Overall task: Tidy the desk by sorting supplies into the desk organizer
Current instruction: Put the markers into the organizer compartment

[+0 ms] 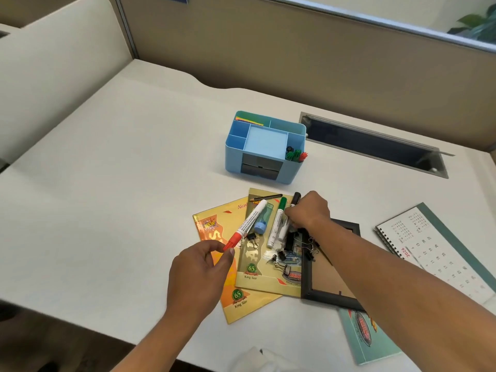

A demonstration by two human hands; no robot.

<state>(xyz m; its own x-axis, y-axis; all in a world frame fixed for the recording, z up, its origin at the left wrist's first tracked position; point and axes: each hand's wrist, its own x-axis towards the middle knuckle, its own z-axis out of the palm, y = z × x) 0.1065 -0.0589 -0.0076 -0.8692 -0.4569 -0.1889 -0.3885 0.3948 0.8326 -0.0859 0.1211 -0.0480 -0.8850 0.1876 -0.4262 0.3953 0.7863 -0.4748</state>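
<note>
A light blue desk organizer (236,154) stands mid-desk, with green and red marker caps poking from its right compartment. My left hand (198,275) pinches the red cap of a white marker (249,222) that slants up to the right. My right hand (308,210) is closed around a black-capped marker (296,197) lying on the pile. A green-capped marker (277,221), a pencil (265,197), a blue glue stick (261,224) and several black binder clips (284,256) lie on the yellow notebooks (249,275).
A dark picture frame (322,294) lies under my right forearm. A spiral desk calendar (434,251) sits at the right, a teal booklet (365,336) near the front edge. A cable slot (375,143) opens behind the organizer. Partition walls close the back and left.
</note>
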